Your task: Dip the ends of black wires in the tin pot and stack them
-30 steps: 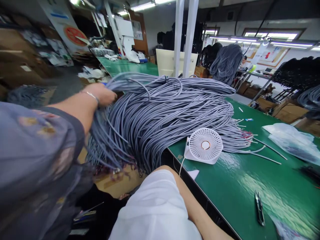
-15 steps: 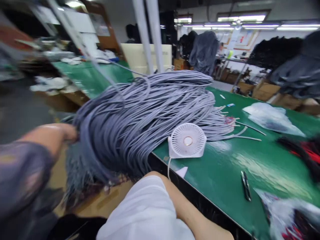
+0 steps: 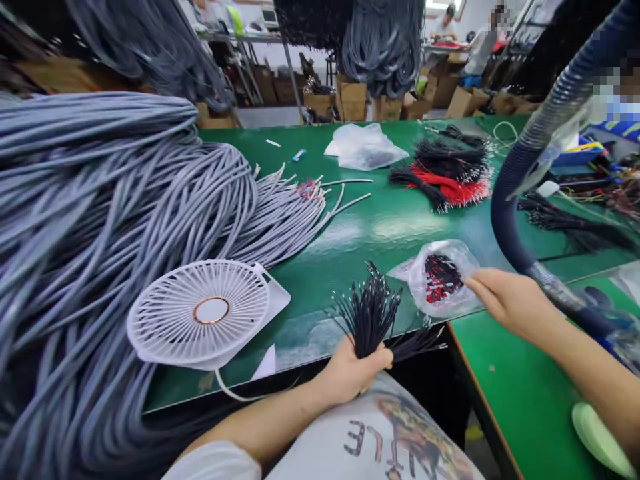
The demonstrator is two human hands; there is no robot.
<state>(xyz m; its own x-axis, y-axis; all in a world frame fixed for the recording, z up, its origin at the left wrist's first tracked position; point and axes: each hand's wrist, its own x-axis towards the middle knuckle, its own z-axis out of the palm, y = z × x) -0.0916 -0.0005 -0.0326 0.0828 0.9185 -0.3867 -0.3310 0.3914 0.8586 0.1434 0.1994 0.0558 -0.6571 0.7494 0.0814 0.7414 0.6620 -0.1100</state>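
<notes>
My left hand (image 3: 347,373) is wrapped round a bundle of thin black wires (image 3: 373,310) near the table's front edge, with the stripped ends fanned upward. More black wires stick out to the right of this hand. My right hand (image 3: 515,303) has its thumb and fingers pinched at the right rim of a clear plastic bag (image 3: 473,260). Inside the bag lie small red and black pieces (image 3: 443,277), too small to name exactly. Just left of my left hand, a white fan (image 3: 240,320) stands on the green table (image 3: 350,233).
A big heap of grey cables (image 3: 125,180) covers the left side. Farther back lie another plastic bag (image 3: 367,147) and red and black wire bundles (image 3: 453,173). A dark flexible hose (image 3: 510,207) arches down at right. People (image 3: 483,47) are in the background.
The view has swung right, away from another person's grey-sleeved arm at the cables. Both my hands are now visible, one round black wires, the other at the plastic bag.
</notes>
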